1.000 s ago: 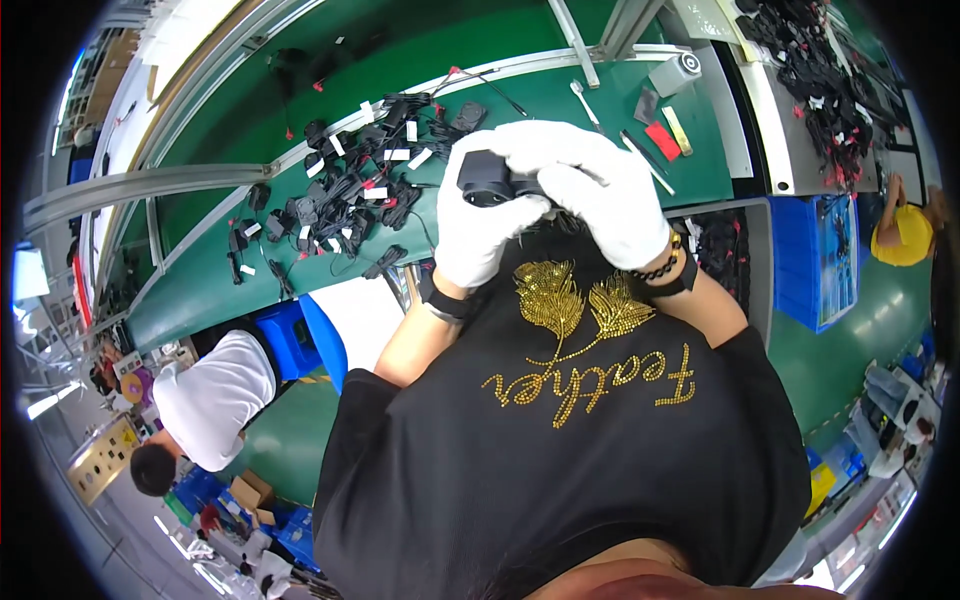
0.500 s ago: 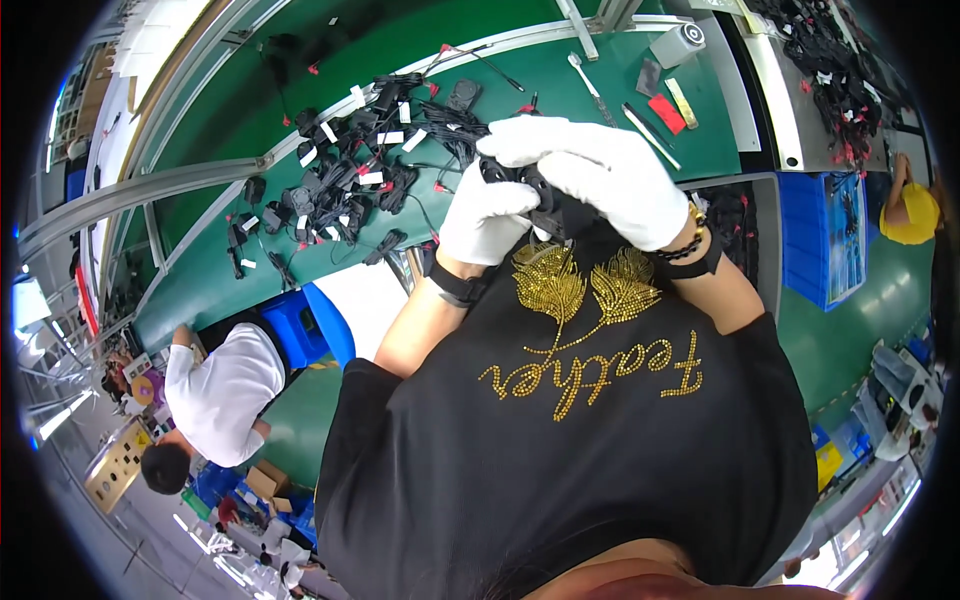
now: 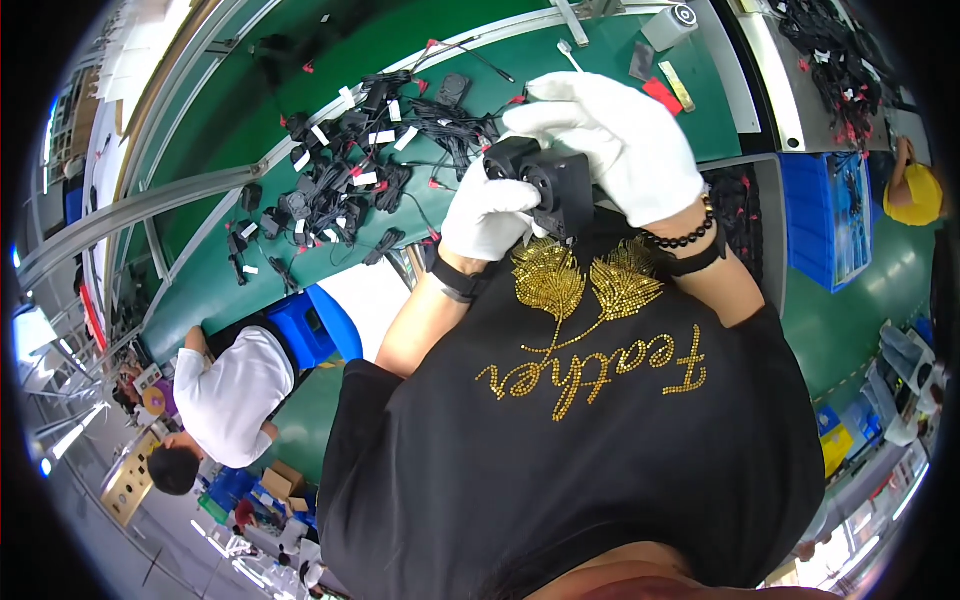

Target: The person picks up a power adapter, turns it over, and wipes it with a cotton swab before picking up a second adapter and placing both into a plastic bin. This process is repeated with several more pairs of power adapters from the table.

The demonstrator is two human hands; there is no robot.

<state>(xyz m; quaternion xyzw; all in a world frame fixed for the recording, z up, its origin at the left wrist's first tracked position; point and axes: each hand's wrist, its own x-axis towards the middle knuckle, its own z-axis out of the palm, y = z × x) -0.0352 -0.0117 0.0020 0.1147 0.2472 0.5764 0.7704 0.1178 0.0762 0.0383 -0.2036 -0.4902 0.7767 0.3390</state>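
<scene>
A black plastic device [image 3: 568,190] with round, lens-like parts is held up close in front of my chest. My white-gloved left hand [image 3: 482,215] grips it, the thumb pressed across its front and the other fingers mostly hidden behind. Just to the right and above is my right hand [image 3: 635,150], also in a white glove, its fingers stretched out and apart from one another. Nothing shows in that hand, and whether its fingertips touch the device I cannot tell.
Several black cabled devices with white tags [image 3: 345,185] lie heaped on the green bench [image 3: 215,262]. At its right end are a white bottle [image 3: 670,27], a red piece [image 3: 662,96] and a brush [image 3: 570,55]. A blue bin [image 3: 812,215] stands right; a person in white [image 3: 235,390] sits left.
My right hand has come off the device and moved up and right, its fingers spreading. More of the device's front now shows, while my left hand keeps its hold.
</scene>
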